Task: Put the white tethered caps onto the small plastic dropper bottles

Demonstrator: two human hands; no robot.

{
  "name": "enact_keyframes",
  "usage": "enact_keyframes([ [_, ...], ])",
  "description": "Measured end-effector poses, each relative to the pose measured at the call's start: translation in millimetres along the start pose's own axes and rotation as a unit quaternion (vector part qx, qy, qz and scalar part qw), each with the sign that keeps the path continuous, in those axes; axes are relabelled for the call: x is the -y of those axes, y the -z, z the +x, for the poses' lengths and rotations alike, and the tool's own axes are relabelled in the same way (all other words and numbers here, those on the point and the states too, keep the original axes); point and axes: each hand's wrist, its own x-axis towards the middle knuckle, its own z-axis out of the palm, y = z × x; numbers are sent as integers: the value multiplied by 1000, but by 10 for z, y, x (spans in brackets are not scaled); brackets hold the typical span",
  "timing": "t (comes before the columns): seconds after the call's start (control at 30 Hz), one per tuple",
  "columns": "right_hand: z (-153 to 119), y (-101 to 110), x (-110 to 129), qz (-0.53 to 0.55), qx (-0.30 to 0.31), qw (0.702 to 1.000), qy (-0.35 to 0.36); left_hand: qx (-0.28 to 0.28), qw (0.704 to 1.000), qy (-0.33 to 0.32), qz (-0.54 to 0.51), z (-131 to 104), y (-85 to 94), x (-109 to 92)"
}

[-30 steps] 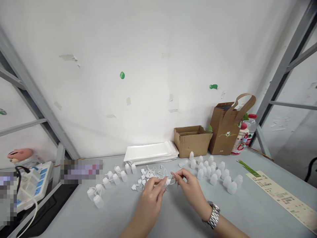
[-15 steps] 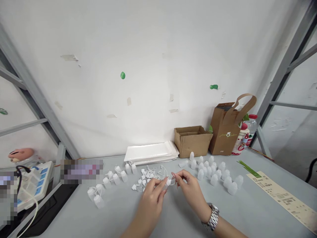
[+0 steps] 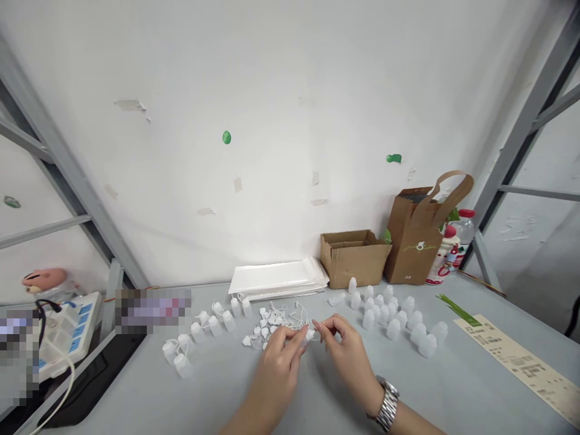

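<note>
Both hands meet over the cap pile: left hand and right hand fingertips pinch 1 small white cap. Best keep pinches light, near the table, clear of bottles right.

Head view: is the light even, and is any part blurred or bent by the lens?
Head view: light is soft and even, with only faint shadows under the left hand and right hand; no glare on the table; wide lens bends the metal frame at the edges; the small white cap between the fingertips is slightly soft; a pixelated patch hides detail at left.
</note>
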Motion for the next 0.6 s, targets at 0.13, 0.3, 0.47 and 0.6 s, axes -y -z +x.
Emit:
enact_keyframes([
  [0.13, 46, 67, 5, -32, 1, 998, 51, 0, 1000, 23, -22, -2, -10, -54],
  [0.3, 311, 266, 159, -123, -76, 968, 206, 18, 993, 118, -21, 40, 21, -124],
  [0.47, 576, 47, 630, -126, -49, 947, 292, 91, 989, 114, 24, 78, 51, -137],
  [0.6, 596, -595, 916, -166, 122, 905, 373, 160, 984, 75, -23, 59, 23, -177],
])
